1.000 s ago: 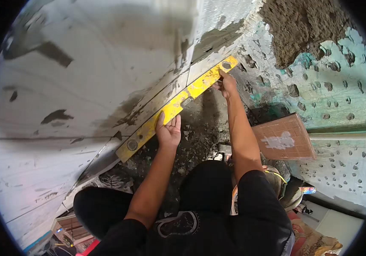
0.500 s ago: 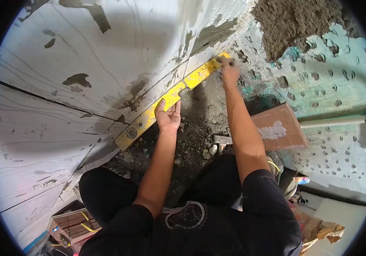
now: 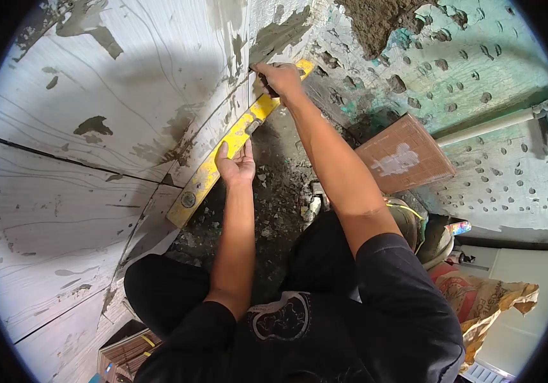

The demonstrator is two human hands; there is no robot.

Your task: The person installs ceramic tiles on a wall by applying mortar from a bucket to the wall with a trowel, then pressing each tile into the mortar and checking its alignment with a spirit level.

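A yellow spirit level, smeared with grey mortar, lies slanted along the foot of the white tiled wall. My left hand, palm up, grips its near edge below the middle, thumb over the yellow face. Across the level's far part reaches my right hand. Its fingers are bent and closed, the tips at the wall tile's lower edge; a dark patch shows beneath them, and what they hold, if anything, is hidden. The level's far tip shows beyond that hand.
Rubble and wet mortar cover the floor. A brown tile piece leans at the right beside a white pipe. The pitted green-white wall rises behind. A torn paper sack stands lower right, stacked tiles lower left.
My right hand has moved left from the level's far end to the wall's edge. My left hand stays on the level. The whole view has shifted slightly.
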